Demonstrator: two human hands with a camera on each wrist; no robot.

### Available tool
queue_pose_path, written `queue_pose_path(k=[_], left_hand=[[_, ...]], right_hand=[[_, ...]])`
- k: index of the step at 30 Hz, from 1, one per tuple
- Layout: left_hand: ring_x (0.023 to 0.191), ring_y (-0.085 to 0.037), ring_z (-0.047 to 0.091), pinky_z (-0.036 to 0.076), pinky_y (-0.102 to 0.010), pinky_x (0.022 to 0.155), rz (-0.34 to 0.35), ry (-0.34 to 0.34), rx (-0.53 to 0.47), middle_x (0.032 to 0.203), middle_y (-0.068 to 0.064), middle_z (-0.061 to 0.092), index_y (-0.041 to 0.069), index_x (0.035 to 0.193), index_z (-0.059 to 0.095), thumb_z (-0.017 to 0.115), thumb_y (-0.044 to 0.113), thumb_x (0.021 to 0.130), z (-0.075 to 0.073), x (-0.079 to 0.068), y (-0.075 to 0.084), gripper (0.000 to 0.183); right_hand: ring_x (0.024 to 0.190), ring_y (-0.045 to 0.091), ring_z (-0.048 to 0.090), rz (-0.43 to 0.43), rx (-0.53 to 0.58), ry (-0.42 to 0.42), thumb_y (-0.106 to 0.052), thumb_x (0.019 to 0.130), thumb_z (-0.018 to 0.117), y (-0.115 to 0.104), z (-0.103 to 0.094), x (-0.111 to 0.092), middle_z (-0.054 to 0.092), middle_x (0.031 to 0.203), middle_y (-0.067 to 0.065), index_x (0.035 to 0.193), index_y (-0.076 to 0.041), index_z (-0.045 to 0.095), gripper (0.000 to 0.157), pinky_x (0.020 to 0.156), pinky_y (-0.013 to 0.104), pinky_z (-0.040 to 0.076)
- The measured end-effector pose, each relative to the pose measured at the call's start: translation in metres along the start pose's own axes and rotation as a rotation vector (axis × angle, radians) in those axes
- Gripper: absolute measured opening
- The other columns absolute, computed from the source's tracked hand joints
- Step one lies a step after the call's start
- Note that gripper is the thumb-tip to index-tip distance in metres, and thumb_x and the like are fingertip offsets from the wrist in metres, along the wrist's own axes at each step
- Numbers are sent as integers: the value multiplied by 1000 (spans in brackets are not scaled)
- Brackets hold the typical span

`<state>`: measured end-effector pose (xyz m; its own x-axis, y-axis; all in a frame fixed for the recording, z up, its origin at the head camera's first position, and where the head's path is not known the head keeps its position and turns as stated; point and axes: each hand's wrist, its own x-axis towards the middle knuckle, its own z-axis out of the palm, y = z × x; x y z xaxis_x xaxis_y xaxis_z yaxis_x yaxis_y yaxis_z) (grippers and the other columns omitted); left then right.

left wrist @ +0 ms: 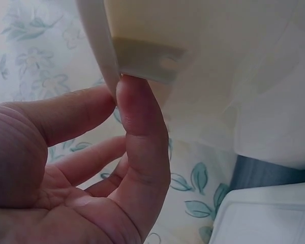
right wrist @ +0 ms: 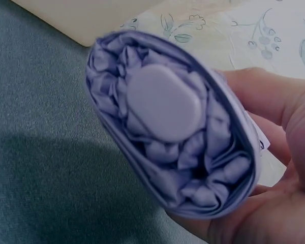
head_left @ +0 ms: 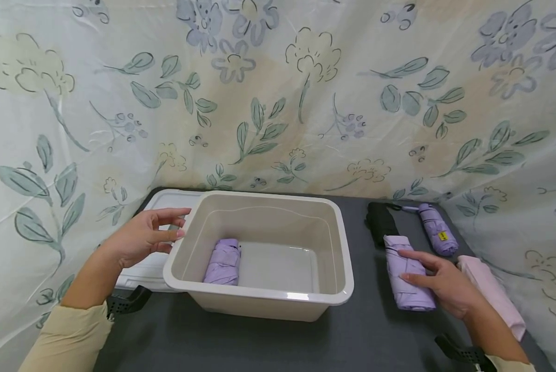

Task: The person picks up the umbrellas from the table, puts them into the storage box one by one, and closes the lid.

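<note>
Head view puts the beige bin (head_left: 264, 306) between your hands: your left hand (head_left: 143, 237) pinches its rim (left wrist: 99, 40), and your right hand (head_left: 449, 287), the nearer to the folded purple umbrella (head_left: 400, 267), grips it by thumb and fingers. From that right hand the bin lies leftward, across the umbrella's long axis, which runs roughly away from you. Only the right wrist view shows the umbrella's gathered end, around a smooth cap (right wrist: 165, 104); you cannot tell whether its underside touches the surface (head_left: 203, 341).
</note>
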<state>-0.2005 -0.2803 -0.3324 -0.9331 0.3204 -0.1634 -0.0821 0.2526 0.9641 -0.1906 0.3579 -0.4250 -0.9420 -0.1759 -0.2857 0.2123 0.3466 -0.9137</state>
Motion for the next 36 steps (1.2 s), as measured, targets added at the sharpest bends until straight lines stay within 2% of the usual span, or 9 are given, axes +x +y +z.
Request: queue_pose_path(k=[3,7,9,11,22,30,36], left_hand=[[100,-12,69,62,-36,82,-5,-5,1,118,-2,62,-5,156,34,69,8,97,-1,1,0,69],[101,-13,70,62,-36,83,-21,-2,-6,120,-3,62,-3,156,35,69,8,97,-1,2,-1,69],[101,-13,71,62,-36,83,-21,-4,-8,120,-2,62,-3,157,34,68,8,98,-1,2,-1,69],[101,-13,71,62,-36,83,-19,-3,-10,119,-1,63,-3,157,34,68,9,98,-1,1,-1,69],[100,-11,70,62,-34,82,-21,14,-9,117,1,64,-5,156,33,68,8,98,3,-3,-3,70],[101,-11,70,62,-33,84,-27,23,2,117,2,65,-4,156,34,69,10,98,1,-3,-3,69],[102,-12,70,62,-34,84,-25,15,1,117,1,65,-4,156,35,69,10,98,2,-2,-2,69]], right_hand=[[114,6,51,-22,29,-9,-14,96,72,-3,2,-1,27,160,19,153,-20,50,62,87,29,57],[108,14,61,-29,112,-44,-8,97,69,-8,7,-5,49,140,-3,152,-23,52,59,84,37,60],[106,17,63,-36,145,-63,-6,97,68,-10,10,-7,54,130,-13,151,-24,53,59,83,39,61],[106,17,64,-56,160,-82,-5,98,67,-12,12,-8,55,128,-16,151,-24,52,59,83,40,61],[103,18,66,-90,135,-50,-8,96,70,-24,25,-7,48,136,-13,156,-21,45,66,82,40,62],[98,18,70,-106,172,-55,-7,95,71,-44,29,-1,56,130,-10,155,-20,46,66,81,39,63],[99,19,70,-100,183,-48,-7,95,72,-58,32,-3,55,130,-7,155,-22,46,67,82,39,63]])
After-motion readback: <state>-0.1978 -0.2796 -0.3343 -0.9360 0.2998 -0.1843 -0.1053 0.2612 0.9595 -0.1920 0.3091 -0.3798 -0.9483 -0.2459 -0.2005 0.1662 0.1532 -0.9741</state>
